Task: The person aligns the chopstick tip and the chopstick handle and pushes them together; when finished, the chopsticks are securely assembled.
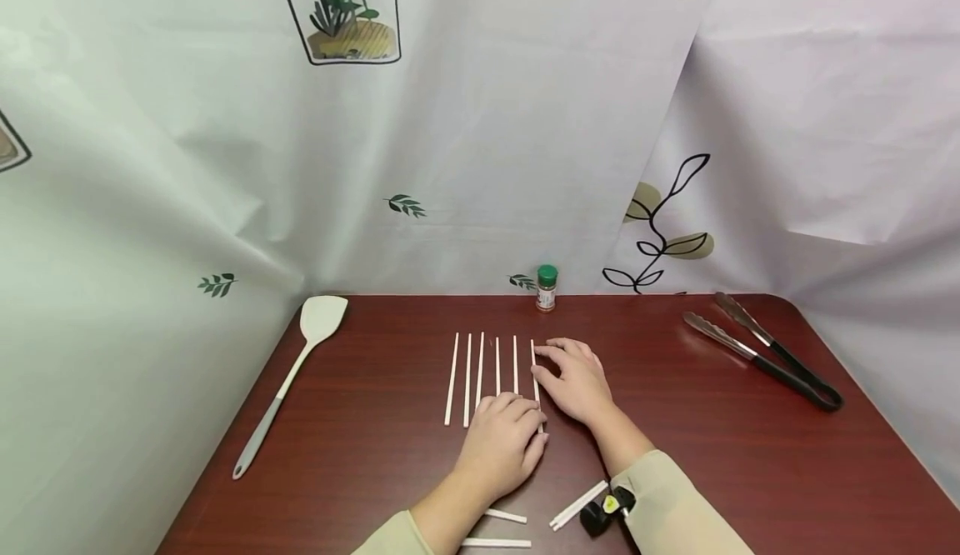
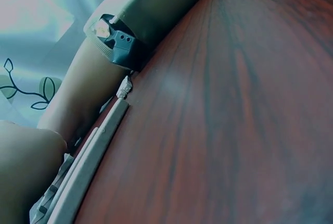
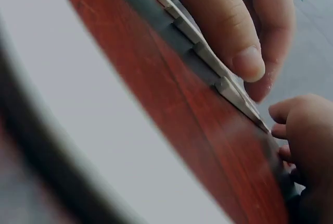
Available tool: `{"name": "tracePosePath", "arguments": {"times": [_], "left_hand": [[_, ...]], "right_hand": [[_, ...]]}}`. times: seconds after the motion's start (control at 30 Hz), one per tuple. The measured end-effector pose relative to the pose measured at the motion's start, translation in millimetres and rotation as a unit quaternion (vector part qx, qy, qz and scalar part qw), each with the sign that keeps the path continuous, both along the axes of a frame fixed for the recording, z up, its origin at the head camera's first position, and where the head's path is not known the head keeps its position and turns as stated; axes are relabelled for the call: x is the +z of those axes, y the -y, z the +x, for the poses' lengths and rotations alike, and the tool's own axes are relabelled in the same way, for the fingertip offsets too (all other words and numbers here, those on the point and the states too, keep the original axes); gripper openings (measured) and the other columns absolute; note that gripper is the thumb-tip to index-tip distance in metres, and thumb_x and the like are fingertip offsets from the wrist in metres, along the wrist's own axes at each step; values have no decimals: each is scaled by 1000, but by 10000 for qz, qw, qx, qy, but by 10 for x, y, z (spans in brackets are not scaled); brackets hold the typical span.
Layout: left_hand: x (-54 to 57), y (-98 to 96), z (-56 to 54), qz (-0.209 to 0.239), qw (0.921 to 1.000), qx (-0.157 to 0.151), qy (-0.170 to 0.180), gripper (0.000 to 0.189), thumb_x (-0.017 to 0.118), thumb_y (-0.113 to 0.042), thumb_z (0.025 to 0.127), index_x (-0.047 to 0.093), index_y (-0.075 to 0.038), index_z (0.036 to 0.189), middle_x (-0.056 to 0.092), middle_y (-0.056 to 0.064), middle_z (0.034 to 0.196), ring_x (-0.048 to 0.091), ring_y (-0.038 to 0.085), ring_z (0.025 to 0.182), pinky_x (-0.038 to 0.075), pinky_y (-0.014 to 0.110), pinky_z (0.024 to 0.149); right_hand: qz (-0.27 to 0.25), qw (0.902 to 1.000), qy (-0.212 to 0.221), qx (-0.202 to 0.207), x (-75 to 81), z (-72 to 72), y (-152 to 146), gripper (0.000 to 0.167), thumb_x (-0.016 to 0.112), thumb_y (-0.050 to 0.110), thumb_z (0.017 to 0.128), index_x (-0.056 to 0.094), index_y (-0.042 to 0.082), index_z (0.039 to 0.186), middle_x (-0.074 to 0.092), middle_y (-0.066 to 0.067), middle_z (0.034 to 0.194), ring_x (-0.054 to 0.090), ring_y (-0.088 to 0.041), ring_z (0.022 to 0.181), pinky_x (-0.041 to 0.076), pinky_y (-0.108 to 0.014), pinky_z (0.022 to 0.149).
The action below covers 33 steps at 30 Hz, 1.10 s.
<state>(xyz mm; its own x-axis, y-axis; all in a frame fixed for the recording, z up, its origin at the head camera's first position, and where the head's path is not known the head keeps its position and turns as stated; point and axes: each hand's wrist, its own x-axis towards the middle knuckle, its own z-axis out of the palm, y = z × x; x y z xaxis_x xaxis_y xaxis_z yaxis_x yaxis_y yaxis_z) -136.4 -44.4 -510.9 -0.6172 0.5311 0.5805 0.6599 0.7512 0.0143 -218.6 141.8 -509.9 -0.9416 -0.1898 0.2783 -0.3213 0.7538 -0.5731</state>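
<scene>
Several slim white sticks stand side by side in a row, lengthwise, on the dark red table (image 1: 360,455). The rightmost stick (image 1: 534,384) has a hand at each end. My left hand (image 1: 498,447) lies low over the near ends of the row, its relaxed fingertips and thumb right at that stick's near end. From the right, the thumb and index fingertip of my right hand (image 1: 576,380) touch its far part. In the right wrist view the stick (image 3: 234,94) lies on the tabletop, its near end showing. The left palm is hidden.
More white sticks (image 1: 577,505) lie by the right sleeve, with others (image 1: 498,543) under the left forearm. A spatula (image 1: 292,376) lies left and black-handled tongs (image 1: 772,355) lie right. A green-capped jar (image 1: 546,290) stands at the back edge, before a patterned curtain (image 1: 480,122).
</scene>
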Motion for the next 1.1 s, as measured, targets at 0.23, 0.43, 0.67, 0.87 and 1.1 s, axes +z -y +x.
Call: {"name": "tracePosePath", "arguments": {"times": [0.23,0.43,0.67,0.87,1.1], "left_hand": [[14,-4,31,345,9989,-235,-210,20,80,-31,88,76,-20,103,74,-8,104,66,16,100,51,37,82],[36,-2,67,455,9966,-395,-568,16,82,-28,85,73,-19,95,70,-9,92,64,15,86,50,34,75],[36,35,167,301,9980,-448,-320,20,79,-31,88,65,-20,79,55,-9,73,54,16,69,46,33,63],[30,57,232,285,9980,-497,-247,22,80,-32,88,65,-21,77,55,-9,72,54,15,68,47,33,63],[44,122,367,228,9971,-732,-31,14,80,-32,89,71,-24,83,63,-12,80,56,12,74,48,30,69]], "right_hand": [[-537,9981,-131,264,-34,121,-65,26,77,28,97,81,16,120,71,-7,132,52,-37,138,38,-61,114],[-568,9956,-471,573,-66,271,-111,17,79,22,95,82,16,111,72,-6,125,58,-34,130,44,-58,108],[-564,9949,-476,683,-71,467,-144,14,79,20,94,82,17,108,72,-5,124,59,-34,129,45,-59,108],[-645,9927,-502,884,-54,631,-194,12,78,17,95,82,18,107,72,-4,122,59,-36,129,43,-59,109],[-495,9885,-914,1097,-56,873,-305,15,82,16,92,82,25,104,72,2,122,61,-34,130,45,-57,106]]}}
